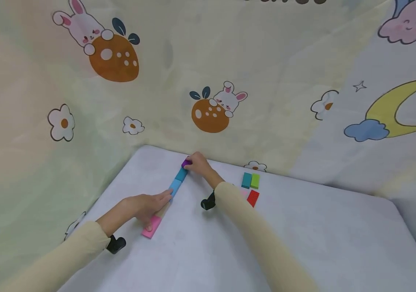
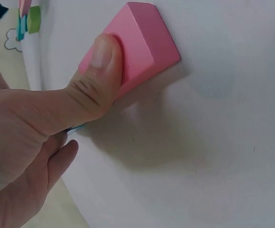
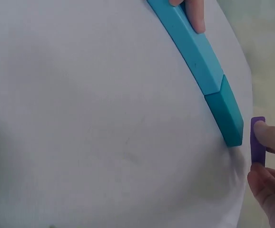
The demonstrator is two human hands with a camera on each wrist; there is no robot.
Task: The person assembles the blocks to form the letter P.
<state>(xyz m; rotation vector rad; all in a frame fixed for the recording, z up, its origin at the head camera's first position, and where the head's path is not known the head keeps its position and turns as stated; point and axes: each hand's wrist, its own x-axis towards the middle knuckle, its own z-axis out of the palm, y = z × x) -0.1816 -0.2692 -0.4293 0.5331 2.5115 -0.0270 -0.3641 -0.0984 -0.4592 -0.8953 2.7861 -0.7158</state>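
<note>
A row of blocks runs up the left side of the white table. In it are a pink block (image 2: 149,40), a tan block (image 1: 162,210), a light blue block (image 3: 194,54) and a teal block (image 3: 225,114). My left hand (image 1: 144,206) lies along the row, its thumb pressing on the pink block and its extended fingers touching the light blue one. Between thumb and fingers, my right hand (image 1: 200,164) pinches a purple block (image 3: 258,154). In the right wrist view, a small gap separates the purple block from the teal block's end.
Right of the row lie a second teal block (image 1: 246,180), a lime green block (image 1: 255,181) and a red block (image 1: 253,198). A pale pink block (image 1: 244,193) is partly hidden by the right sleeve (image 1: 241,207). A printed cloth (image 1: 168,101) rises behind the table's back edge.
</note>
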